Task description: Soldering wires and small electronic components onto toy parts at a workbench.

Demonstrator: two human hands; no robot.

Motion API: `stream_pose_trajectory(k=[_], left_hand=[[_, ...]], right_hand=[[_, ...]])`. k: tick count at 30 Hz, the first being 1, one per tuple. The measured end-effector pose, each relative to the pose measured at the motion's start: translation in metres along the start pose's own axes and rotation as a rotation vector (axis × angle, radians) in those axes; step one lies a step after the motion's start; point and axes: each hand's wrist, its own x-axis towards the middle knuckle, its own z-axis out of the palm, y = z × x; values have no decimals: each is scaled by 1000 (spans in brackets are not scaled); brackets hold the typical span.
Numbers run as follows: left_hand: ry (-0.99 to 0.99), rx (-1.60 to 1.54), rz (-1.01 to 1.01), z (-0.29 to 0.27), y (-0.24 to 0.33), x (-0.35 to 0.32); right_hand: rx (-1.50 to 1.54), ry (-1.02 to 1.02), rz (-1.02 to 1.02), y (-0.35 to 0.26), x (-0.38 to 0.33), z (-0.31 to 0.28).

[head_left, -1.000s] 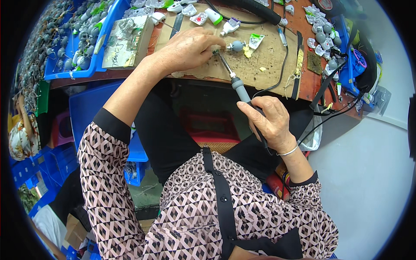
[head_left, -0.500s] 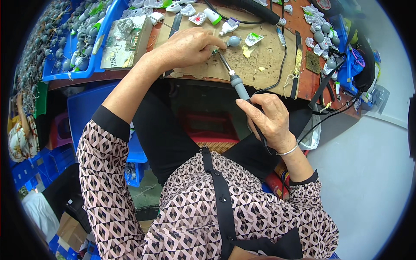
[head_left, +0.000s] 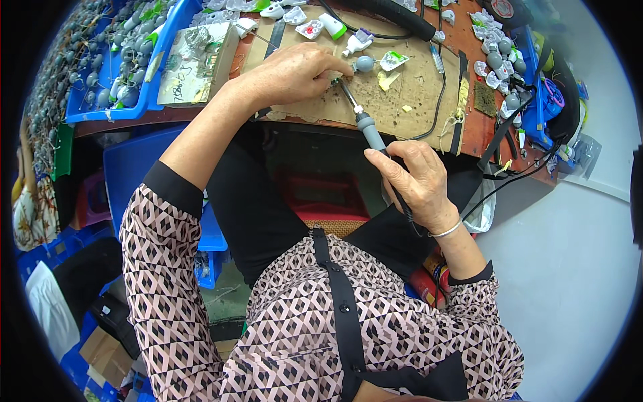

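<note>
Background cloth (head_left: 50, 308) higher, soldering iron (head_left: 370, 130) steady

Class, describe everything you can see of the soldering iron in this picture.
The soldering iron has a metal-looking shaft, a pale collar, a grey rubber-looking sleeve and a black rear end showing below the right hand, whose grip holds it. It slants, shaft over the cardboard sheet, tip pointing away and leftward at a small green piece by the left hand. Whether the tip touches that piece is too small to tell.
</note>
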Motion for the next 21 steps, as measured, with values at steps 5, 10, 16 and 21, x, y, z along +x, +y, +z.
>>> stream_pose_trajectory(k=[5, 10, 16, 21], left_hand=[[6, 18, 9, 1, -2, -1], [36, -30, 27, 3, -5, 1], [94, -90, 0, -1, -5, -12], [115, -48, 40, -4, -6, -21]], right_hand=[[-3, -14, 2, -1, 2, -1], [-39, -14, -4, 0, 2, 1], [18, 93, 51, -6, -13, -14], [39, 244, 116, -2, -27, -7]])
